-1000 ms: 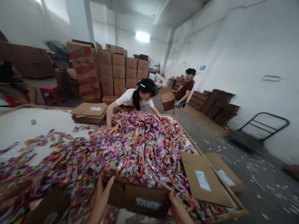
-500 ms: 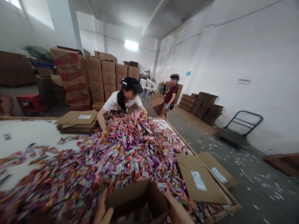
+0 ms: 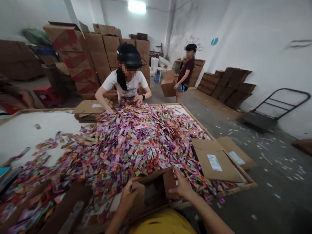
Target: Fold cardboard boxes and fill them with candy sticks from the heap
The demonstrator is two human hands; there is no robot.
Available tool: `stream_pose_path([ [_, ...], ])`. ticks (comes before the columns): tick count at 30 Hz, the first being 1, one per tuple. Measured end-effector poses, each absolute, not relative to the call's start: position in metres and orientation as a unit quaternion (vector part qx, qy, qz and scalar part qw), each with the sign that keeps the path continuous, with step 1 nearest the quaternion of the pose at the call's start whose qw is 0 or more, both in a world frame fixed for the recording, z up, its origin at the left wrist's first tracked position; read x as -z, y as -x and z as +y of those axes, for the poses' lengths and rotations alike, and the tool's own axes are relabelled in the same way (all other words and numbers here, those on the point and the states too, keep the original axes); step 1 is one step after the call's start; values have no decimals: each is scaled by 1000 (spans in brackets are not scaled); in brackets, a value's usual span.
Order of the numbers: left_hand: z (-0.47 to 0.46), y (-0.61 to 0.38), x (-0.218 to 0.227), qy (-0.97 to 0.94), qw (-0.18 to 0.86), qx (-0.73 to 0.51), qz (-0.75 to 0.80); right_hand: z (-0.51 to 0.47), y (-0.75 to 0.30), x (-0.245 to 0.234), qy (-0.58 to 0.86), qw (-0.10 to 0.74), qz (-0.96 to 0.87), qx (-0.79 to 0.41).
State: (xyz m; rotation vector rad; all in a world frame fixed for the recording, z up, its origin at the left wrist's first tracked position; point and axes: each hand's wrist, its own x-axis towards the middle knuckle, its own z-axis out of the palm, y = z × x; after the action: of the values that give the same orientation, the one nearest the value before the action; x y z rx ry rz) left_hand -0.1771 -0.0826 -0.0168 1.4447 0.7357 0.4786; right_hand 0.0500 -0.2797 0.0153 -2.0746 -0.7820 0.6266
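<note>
An open cardboard box (image 3: 156, 185) lies tipped at the near edge of a big heap of small colourful sachets (image 3: 136, 143). My left hand (image 3: 128, 193) grips the box's left flap, fingers curled over its edge. My right hand (image 3: 180, 187) presses on the right flap, fingers partly closed around it. Both hands sit among the sachets at the heap's foot. The box's inside is dark and I cannot tell what is in it.
The white, wood-rimmed table (image 3: 219, 139) carries flat cartons (image 3: 214, 159) at right and another stack (image 3: 90, 109) far left. A person in a white shirt (image 3: 126, 81) works across the heap. Another person (image 3: 185, 71) holds a box. A hand trolley (image 3: 275, 110) stands at right.
The view has dropped and drawn closer. The box has turned so its opening faces me, and both hands have shifted up onto its flaps. The person opposite has straightened up.
</note>
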Motion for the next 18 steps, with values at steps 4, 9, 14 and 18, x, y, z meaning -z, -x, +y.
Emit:
stream_pose_path([
  [4, -87, 176, 23, -675, 613, -266, 314, -291, -36, -56, 731, 406, -450, -312],
  [9, -65, 185, 16, -721, 617, -174, 260, -287, -25, -63, 756, 319, -477, -314],
  [14, -59, 189, -38, -819, 525, 53, 226, -261, -39, -54, 788, 280, -444, -322],
  [18, -92, 167, -57, -915, 295, 78, 262, -234, -34, -55, 863, 184, -408, -232],
])
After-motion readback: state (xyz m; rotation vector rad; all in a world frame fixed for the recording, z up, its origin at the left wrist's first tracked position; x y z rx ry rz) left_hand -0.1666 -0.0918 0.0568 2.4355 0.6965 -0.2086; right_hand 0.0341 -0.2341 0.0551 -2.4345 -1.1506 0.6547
